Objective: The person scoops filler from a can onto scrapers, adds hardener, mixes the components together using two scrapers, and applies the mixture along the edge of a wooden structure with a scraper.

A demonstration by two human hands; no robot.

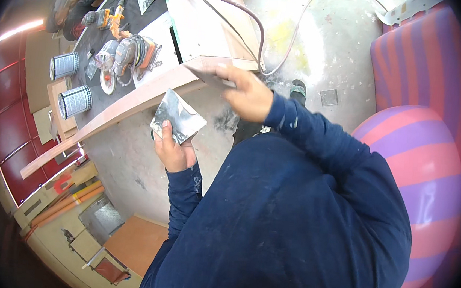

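Note:
My left hand (174, 153) is closed on a small square metal-looking plate (179, 118), thumb on its face, with dark smears across it. To the right, my right hand (250, 95) grips a thin, dark, flat scraper (207, 78). Its far edge meets or lies just over the corner of a pale wooden edge strip (153, 87); I cannot tell whether they touch. That strip runs along the front of a workbench, and the plate sits just on my side of it.
On the bench are orange-and-grey power sanders (131, 53) and two metal cans (75, 102). A hose (252, 17) trails over the pale cabinet panel to the floor. Striped pink-and-purple rounded forms (425, 177) stand at right. Another person (77, 15) is at far left. Boards (140, 240) lie lower left.

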